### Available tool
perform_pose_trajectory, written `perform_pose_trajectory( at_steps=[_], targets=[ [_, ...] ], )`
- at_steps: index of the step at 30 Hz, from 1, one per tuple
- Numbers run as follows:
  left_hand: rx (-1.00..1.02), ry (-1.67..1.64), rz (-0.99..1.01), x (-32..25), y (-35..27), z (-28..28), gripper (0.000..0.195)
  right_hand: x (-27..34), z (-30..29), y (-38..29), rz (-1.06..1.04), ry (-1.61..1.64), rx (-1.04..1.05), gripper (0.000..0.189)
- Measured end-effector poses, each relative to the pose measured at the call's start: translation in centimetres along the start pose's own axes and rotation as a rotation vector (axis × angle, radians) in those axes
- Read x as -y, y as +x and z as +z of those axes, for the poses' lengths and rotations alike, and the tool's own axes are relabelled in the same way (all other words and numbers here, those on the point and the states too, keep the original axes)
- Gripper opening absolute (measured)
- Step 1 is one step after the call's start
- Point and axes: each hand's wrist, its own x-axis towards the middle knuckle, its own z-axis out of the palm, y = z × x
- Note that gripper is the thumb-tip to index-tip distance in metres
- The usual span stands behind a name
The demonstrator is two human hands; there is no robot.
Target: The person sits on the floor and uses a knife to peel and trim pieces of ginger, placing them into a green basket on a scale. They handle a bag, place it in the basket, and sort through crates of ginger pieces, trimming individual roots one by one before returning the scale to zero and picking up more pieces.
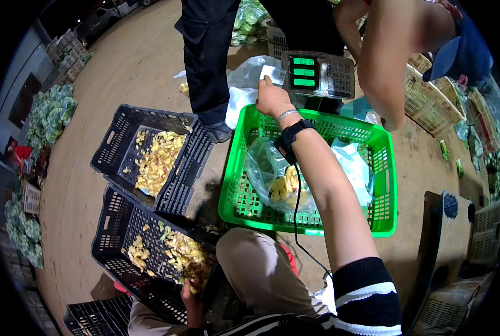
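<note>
My right hand (271,98), with a bracelet and a black wrist device, reaches over the far rim of the green plastic basket (308,232). Its index fingertip overlaps a white card (274,74) bearing a printed code, left of the digital scale display (303,72); whether it grips the card is unclear. In the basket, a clear plastic bag (260,161) holds ginger pieces (284,187). At lower left, my left hand (189,297) is at the ginger (187,254) in the nearer black crate (119,252); shadow hides whether a piece is held.
A second black crate (111,145) with ginger stands farther off, atop another crate. A person in dark trousers (205,63) stands beyond the basket. Another person's arm (382,71) hangs at its right. Pale crates (430,98) and a wooden stool (453,227) are at right.
</note>
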Motion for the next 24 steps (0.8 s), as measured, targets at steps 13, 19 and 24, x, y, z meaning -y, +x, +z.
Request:
perform_pose_trajectory(
  at_steps=[13, 19, 24],
  targets=[
    [-0.012, -0.095, 0.042, 2.3, 2.3, -3.1, 0.022, -2.0, -1.8, -30.6, 0.117, 1.073, 0.769, 0.027],
    [0.137, -0.16, -0.018, 1.9, 2.0, -2.7, 0.028, -9.1, 5.0, -51.2, 1.434, 1.985, 0.882, 0.036],
    [0.239, -0.03, -0.113, 1.0, 1.5, -3.4, 0.026, -6.9, 11.7, -59.0, 1.539, 1.844, 0.175, 0.045]
  ],
)
